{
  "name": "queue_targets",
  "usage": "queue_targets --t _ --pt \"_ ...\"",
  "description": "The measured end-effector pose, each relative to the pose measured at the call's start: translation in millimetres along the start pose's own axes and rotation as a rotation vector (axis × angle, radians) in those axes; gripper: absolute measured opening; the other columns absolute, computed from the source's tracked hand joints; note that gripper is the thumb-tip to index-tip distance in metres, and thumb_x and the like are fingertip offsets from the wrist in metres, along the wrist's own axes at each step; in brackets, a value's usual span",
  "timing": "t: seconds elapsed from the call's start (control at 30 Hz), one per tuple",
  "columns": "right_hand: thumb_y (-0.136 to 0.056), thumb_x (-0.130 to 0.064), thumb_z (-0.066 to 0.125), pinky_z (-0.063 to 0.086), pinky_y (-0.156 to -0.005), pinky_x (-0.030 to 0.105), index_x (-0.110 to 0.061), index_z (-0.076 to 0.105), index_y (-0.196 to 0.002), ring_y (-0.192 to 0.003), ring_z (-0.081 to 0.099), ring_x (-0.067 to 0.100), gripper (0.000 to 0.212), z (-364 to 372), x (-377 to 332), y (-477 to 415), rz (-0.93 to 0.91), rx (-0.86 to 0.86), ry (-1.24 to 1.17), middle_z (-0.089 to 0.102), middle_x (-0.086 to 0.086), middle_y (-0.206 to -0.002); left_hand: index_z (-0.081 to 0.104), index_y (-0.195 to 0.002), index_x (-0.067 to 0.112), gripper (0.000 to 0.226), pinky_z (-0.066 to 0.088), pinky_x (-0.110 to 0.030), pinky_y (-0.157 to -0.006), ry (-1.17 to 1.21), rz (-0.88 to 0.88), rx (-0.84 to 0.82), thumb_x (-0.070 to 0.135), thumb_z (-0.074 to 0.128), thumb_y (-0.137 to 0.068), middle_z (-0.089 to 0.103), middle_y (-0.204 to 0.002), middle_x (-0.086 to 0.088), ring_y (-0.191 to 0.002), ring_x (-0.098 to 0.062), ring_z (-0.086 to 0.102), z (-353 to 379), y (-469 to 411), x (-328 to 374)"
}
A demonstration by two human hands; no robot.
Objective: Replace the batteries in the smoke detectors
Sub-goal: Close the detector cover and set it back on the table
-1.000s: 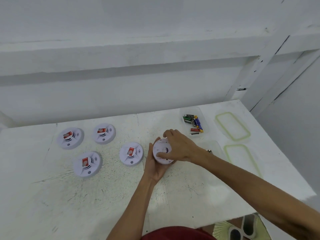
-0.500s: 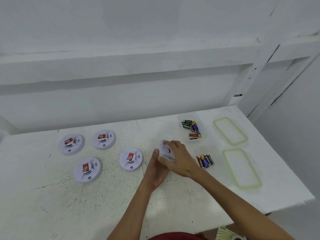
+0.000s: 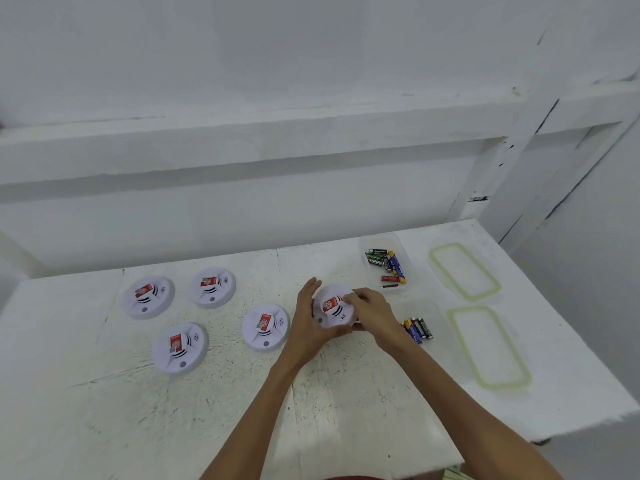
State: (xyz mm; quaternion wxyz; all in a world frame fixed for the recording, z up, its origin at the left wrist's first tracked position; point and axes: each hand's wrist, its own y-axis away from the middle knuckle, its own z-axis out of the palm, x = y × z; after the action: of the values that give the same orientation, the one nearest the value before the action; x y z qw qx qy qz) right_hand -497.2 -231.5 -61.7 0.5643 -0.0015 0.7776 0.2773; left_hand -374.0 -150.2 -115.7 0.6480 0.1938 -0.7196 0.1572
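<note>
Holding one smoke detector (image 3: pixel 332 308) face up over the table (image 3: pixel 346 393), closed as far as visible: left hand (image 3: pixel 308 327) cupped around its left side, right hand (image 3: pixel 372 313) gripping its right rim. Lying face up further left, four other detectors (image 3: pixel 265 327); to the right, loose batteries (image 3: pixel 384 263). Cannot tell which units already got new cells; probably mid-task.

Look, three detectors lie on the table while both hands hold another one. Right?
Not quite. The head view shows four detectors lying on the table, not three: two at the back and two nearer. The left hand and right hand do hold a fifth detector.
</note>
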Motion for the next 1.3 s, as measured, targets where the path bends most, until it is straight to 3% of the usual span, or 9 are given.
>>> queue_targets --t 0.1,0.27,0.4,0.5,0.6,0.73,0.93,1.13,1.3 --pt "-0.096 -0.024 0.059 0.063 -0.076 0.044 -0.009 0.062 -0.113 -0.096 0.071 0.026 0.023 5 3 -3 0.055 0.012 -0.237 0.070 0.011 -0.108 0.048 -0.140 0.022 0.072 0.057 -0.019 -0.086 0.113 -0.115 -0.048 0.013 0.088 -0.080 0.062 -0.132 0.006 -0.120 -0.016 0.064 -5 5 -2" --pt "-0.098 -0.027 0.054 0.061 -0.084 0.042 -0.021 0.064 -0.121 -0.101 0.068 0.018 0.027 1 4 -8 -0.048 0.059 -0.168 0.069 0.002 -0.116 0.061 -0.133 0.010 0.036 0.060 -0.034 -0.077 0.369 -0.319 -0.110 0.018 0.066 -0.099 0.072 -0.123 -0.015 -0.099 -0.026 0.073 -11 10 -9" --pt "-0.090 -0.047 0.067 0.058 -0.083 0.031 -0.025 0.058 -0.122 -0.099 0.065 0.010 0.039 6 5 -13 -0.067 0.116 -0.164 0.064 -0.006 -0.109 0.050 -0.146 0.012 0.056 0.060 -0.045 -0.094 0.419 -0.338 -0.168 0.009 0.073 -0.094 0.069 -0.133 -0.014 -0.118 -0.036 0.068 -16 3 -10" --pt "-0.092 -0.041 0.067 0.057 -0.094 0.043 -0.016 0.065 -0.118 -0.105 0.069 0.020 0.036 15 14 -17 -0.058 0.058 -0.310 0.070 0.003 -0.117 0.044 -0.152 0.022 0.075 0.054 -0.050 -0.104 0.361 -0.267 -0.135 0.016 0.079 -0.087 0.065 -0.141 -0.005 -0.127 -0.028 0.064 -13 0 -6" --pt "-0.099 -0.022 0.059 0.059 -0.091 0.040 -0.014 0.064 -0.123 -0.106 0.070 0.022 0.025 21 18 -12 -0.097 -0.075 -0.423 0.071 0.006 -0.118 0.033 -0.159 0.030 0.080 0.057 -0.046 -0.102 0.325 -0.230 -0.050 0.008 0.074 -0.093 0.057 -0.149 0.000 -0.131 -0.025 0.061 -12 -5 -6" --pt "-0.100 -0.030 0.058 0.057 -0.094 0.047 -0.016 0.065 -0.126 -0.109 0.069 0.023 0.030 22 28 -13 -0.135 -0.060 -0.385 0.072 0.004 -0.118 0.030 -0.160 0.026 0.089 0.060 -0.040 -0.095 0.190 -0.176 -0.061 0.008 0.079 -0.089 0.049 -0.155 -0.004 -0.134 -0.025 0.058 -11 -8 -6" --pt "-0.100 -0.025 0.057 0.059 -0.089 0.045 -0.017 0.068 -0.121 -0.109 0.070 0.025 0.025 19 37 -15 -0.118 -0.081 -0.441 0.074 0.007 -0.115 0.025 -0.159 0.033 0.085 0.055 -0.046 -0.104 0.081 -0.123 -0.128 0.011 0.074 -0.094 0.044 -0.160 -0.002 -0.140 -0.023 0.052 -11 -8 -5" --pt "-0.100 -0.026 0.058 0.059 -0.089 0.045 -0.021 0.068 -0.121 -0.108 0.070 0.023 0.024 21 40 -18 -0.129 -0.063 -0.424 0.074 0.004 -0.116 0.023 -0.159 0.024 0.080 0.057 -0.023 -0.091 0.035 -0.112 -0.136 0.007 0.069 -0.096 0.044 -0.157 -0.004 -0.136 -0.013 0.052 -11 -5 -6" --pt "-0.100 -0.026 0.057 0.060 -0.086 0.042 -0.024 0.068 -0.120 -0.108 0.070 0.022 0.023 21 41 -19 -0.128 -0.067 -0.421 0.074 0.003 -0.117 0.022 -0.159 0.021 0.081 0.051 -0.025 -0.106 -0.004 -0.111 -0.112 0.014 0.071 -0.096 0.040 -0.159 -0.004 -0.143 -0.019 0.045 -7 -3 -6"
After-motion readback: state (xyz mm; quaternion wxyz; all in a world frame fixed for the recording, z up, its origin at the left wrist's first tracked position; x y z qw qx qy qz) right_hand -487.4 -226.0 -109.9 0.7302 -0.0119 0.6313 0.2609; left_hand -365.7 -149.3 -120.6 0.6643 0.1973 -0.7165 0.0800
